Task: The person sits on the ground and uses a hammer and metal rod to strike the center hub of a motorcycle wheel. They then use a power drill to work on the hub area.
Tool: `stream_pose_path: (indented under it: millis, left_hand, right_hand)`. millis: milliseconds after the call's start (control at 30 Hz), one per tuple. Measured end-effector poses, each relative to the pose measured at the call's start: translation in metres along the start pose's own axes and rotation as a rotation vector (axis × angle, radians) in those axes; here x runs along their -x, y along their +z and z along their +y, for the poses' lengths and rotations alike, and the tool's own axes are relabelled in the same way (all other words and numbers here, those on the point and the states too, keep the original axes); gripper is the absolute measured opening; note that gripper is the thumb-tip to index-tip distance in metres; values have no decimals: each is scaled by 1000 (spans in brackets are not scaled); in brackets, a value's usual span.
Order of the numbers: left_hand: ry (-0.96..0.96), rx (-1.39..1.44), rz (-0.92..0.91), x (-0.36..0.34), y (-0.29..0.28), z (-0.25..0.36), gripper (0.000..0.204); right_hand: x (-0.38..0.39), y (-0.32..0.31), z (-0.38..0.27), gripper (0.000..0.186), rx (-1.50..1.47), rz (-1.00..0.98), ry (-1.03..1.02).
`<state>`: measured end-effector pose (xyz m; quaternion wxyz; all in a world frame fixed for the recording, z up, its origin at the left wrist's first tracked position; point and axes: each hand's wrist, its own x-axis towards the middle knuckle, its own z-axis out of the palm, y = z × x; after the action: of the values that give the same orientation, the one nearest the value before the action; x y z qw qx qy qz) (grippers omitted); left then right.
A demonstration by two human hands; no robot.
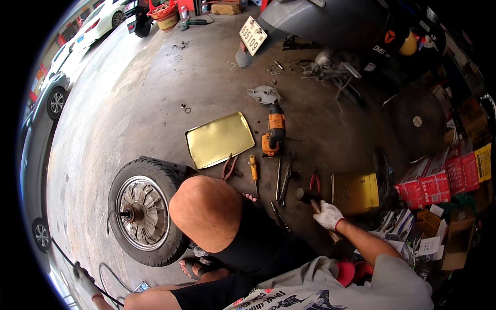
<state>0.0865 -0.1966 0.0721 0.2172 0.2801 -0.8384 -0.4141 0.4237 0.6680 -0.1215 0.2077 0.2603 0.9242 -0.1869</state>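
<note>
My right hand (pixel 328 215), in a white work glove, is closed around the wooden handle of a hammer (pixel 316 205), its dark head pointing away from me. At the lower left edge, my left hand (pixel 85 281) is small and dim in a pale glove. A thin black line passes beside it, and its fingers are hard to make out. Left of my bent knee stands a scooter wheel (pixel 150 227) with a black tyre, silver hub and an axle. Red-handled pliers (pixel 315 180), wrenches (pixel 285 182) and a yellow-handled screwdriver (pixel 253 168) lie between my knee and the hammer.
A gold metal tray (pixel 220 139) and an orange cordless power tool (pixel 273 135) lie ahead. A yellow tray (pixel 364 192) sits right of the hammer. Red boxes (pixel 434 178) and papers crowd the right. A grey scooter (pixel 320 23) and loose parts (pixel 265 94) are farther off.
</note>
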Motion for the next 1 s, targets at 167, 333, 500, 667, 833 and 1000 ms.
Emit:
stream_pose_path:
  millis: [167,333,500,667,833,1000]
  left_hand:
    - [-408,-237,-151,31,9,-135,33]
    - [-580,-443,-458,107,104,-193,35]
    - [-546,-506,-664,145,177,-211,38]
    - [-442,-546,-758,137,213,-222,40]
    - [-441,-542,-752,141,212,-226,43]
    - [-525,-547,-668,155,172,-265,46]
  right_hand:
    - [27,37,-25,67,-60,-45,162]
    - [40,89,-19,67,23,60,297]
    - [3,63,-64,36,22,239,77]
    - [-38,80,-99,27,185,-260,13]
    - [-56,112,-74,17,516,-348,-279]
    - [-61,109,-86,17,232,-419,-107]
